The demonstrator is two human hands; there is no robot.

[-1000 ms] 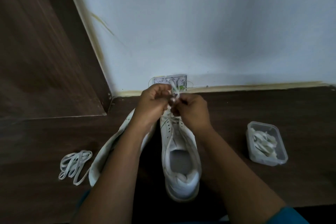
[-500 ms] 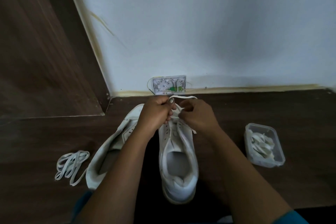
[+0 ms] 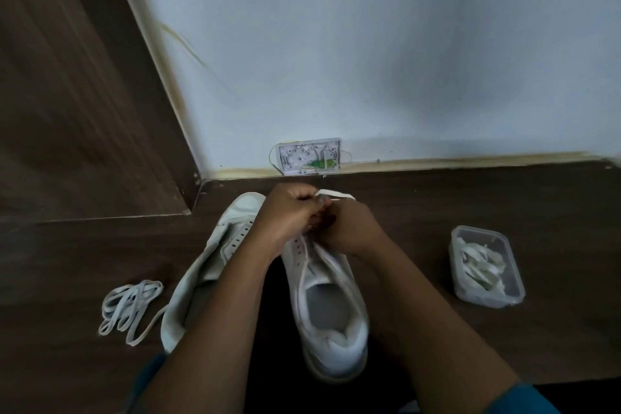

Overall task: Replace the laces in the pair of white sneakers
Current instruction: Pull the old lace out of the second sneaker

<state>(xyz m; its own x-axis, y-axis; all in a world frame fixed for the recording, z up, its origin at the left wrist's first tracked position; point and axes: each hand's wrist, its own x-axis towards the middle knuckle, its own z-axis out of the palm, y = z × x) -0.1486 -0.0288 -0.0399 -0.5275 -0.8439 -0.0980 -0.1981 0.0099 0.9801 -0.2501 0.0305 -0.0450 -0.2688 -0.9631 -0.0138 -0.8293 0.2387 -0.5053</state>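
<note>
Left hand [image 3: 289, 212] pinches lace [image 3: 336, 194], loose end pointing 2 o'clock; right hand [image 3: 349, 228] curled on it just beside; sneaker [image 3: 331, 316] runs 12–6 below the grip.

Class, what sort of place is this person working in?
Likely an indoor room corner, perhaps at home: dark wood surface, pale painted wall, uncovered wall box low down.

Both hands, left hand [image 3: 289, 212] and right hand [image 3: 351, 228], are pinching a white lace [image 3: 336, 194] over the toe end of the upright sneaker [image 3: 331, 306], while the other sneaker [image 3: 215, 262] is lying beside a loose lace bundle [image 3: 129, 307].
</note>
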